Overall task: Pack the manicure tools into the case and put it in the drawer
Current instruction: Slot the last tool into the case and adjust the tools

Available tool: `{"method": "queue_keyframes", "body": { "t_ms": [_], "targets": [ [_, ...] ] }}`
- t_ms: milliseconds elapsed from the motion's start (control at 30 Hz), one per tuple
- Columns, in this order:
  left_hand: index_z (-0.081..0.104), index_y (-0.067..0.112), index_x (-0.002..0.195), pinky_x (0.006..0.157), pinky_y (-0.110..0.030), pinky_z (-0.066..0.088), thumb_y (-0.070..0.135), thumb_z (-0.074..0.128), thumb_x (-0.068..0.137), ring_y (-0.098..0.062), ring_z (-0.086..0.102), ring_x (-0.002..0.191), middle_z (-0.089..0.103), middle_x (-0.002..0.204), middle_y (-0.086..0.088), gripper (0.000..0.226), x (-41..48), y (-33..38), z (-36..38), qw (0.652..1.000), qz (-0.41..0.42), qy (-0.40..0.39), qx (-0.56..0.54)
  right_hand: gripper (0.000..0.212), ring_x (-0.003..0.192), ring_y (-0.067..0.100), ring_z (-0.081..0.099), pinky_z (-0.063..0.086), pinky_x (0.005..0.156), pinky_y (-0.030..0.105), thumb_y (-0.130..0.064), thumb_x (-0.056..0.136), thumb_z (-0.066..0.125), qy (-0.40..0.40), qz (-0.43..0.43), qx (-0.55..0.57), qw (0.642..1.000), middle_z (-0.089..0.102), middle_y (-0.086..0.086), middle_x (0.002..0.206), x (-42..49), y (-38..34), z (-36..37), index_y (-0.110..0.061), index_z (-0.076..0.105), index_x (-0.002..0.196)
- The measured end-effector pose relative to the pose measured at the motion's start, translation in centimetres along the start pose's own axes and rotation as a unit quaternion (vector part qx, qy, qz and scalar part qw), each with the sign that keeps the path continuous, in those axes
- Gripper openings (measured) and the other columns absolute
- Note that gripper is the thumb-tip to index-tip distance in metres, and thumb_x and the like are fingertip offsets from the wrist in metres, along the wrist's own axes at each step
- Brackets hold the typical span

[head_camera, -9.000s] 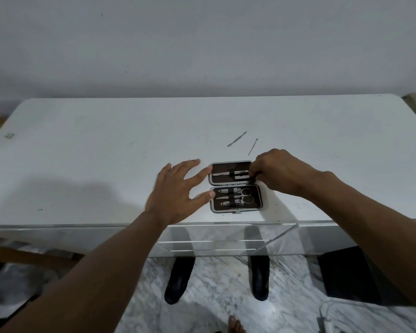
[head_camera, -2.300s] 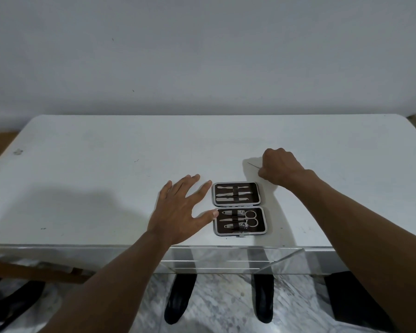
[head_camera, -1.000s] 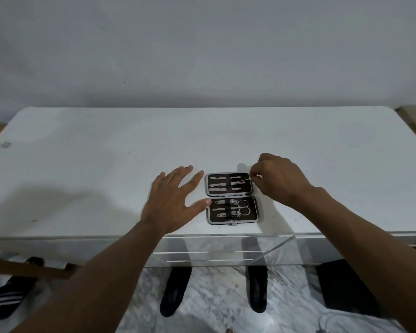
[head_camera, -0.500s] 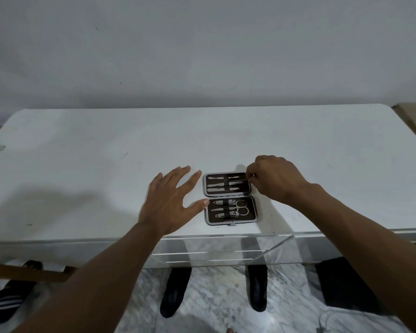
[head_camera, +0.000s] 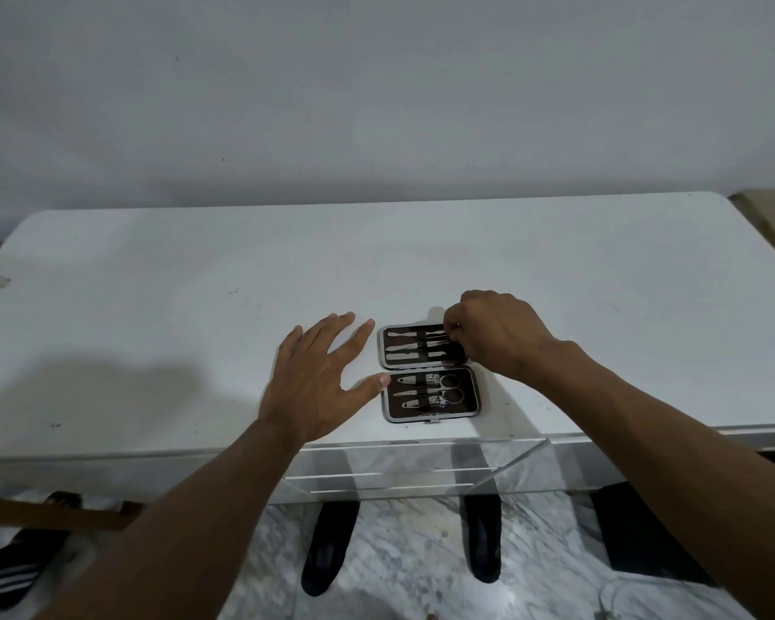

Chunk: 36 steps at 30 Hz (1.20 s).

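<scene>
open case (head_camera: 430, 373) on table (head_camera: 153, 328); left hand (head_camera: 318, 382) flat, fingers spread beside it; right hand (head_camera: 493, 333) fingers pinched at a tool in far half.

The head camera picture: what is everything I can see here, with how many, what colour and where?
Table: one, white, across the middle.
Manicure case: one, dark lining with silver rim, lying open near the table's front edge.
Tools: silver, strapped in both halves of the case; exact count unclear.
Scissors: one, silver, in the near half.
Left hand: spread flat beside the case.
Right hand: fingertips pinched at the far half.
</scene>
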<state>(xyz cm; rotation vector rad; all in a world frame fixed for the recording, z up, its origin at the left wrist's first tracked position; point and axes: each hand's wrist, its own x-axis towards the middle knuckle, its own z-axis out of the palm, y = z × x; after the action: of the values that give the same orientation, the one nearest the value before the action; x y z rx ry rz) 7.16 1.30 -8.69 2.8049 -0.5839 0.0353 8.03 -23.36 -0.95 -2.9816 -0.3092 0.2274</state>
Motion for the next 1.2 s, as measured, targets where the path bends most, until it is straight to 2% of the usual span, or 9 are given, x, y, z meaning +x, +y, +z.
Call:
{"method": "queue_keyframes", "body": {
  "t_ms": [267,533,667,833,1000,1200],
  "targets": [
    [0.024,0.04,0.149,0.119,-0.049,0.014,0.081,0.019,0.083,-0.015,0.019,0.146,0.026,0.158,0.006,0.077,0.1,-0.1,0.1,1.0,0.0,0.002,0.005,0.016,0.084,0.031,0.06,0.039,0.063,0.032,-0.014,0.09,0.051,0.004,-0.003,-0.024,1.0,0.063,0.008,0.095,0.1,0.3,0.4,-0.017,0.065,0.097],
    [0.024,0.039,0.149,0.118,-0.047,0.011,0.08,0.02,0.084,-0.014,0.018,0.146,0.026,0.158,0.007,0.077,0.0,0.0,0.0,1.0,0.0,0.005,0.0,0.012,0.07,0.029,0.05,0.041,0.059,0.033,-0.006,0.086,0.052,0.015,-0.031,-0.062,0.998,0.061,0.01,0.09,0.6,0.1,1.1,-0.012,0.06,0.092],
    [0.024,0.04,0.149,0.118,-0.046,0.011,0.079,0.022,0.084,-0.014,0.018,0.146,0.026,0.158,0.007,0.076,0.2,-0.1,0.2,1.0,0.002,0.006,0.002,0.012,0.074,0.032,0.055,0.042,0.06,0.035,-0.006,0.086,0.051,0.011,-0.045,-0.073,0.996,0.061,0.011,0.093,0.9,-0.2,1.3,-0.009,0.06,0.093],
    [0.023,0.04,0.149,0.118,-0.045,0.01,0.079,0.022,0.084,-0.013,0.017,0.146,0.026,0.158,0.007,0.076,0.1,-0.1,0.1,1.0,0.0,0.006,0.003,0.014,0.084,0.033,0.06,0.036,0.06,0.033,-0.009,0.09,0.048,0.01,-0.052,-0.092,0.994,0.06,0.01,0.098,1.0,-0.7,1.4,-0.011,0.058,0.1],
    [0.024,0.039,0.149,0.117,-0.045,0.009,0.08,0.022,0.084,-0.014,0.018,0.146,0.026,0.158,0.007,0.077,0.2,-0.2,0.2,1.0,-0.001,0.007,0.002,0.018,0.086,0.035,0.059,0.04,0.063,0.035,-0.003,0.087,0.047,-0.001,-0.043,-0.063,0.997,0.06,0.013,0.1,1.2,-1.3,1.5,-0.007,0.058,0.1],
    [0.024,0.039,0.149,0.117,-0.045,0.009,0.08,0.022,0.084,-0.014,0.018,0.146,0.026,0.158,0.007,0.076,0.2,-0.2,0.3,1.0,-0.001,0.011,0.004,0.012,0.071,0.031,0.05,0.043,0.065,0.038,-0.004,0.089,0.045,0.005,-0.059,-0.044,0.997,0.061,0.015,0.095,1.4,-1.4,2.1,-0.005,0.057,0.093]
  ]
}}
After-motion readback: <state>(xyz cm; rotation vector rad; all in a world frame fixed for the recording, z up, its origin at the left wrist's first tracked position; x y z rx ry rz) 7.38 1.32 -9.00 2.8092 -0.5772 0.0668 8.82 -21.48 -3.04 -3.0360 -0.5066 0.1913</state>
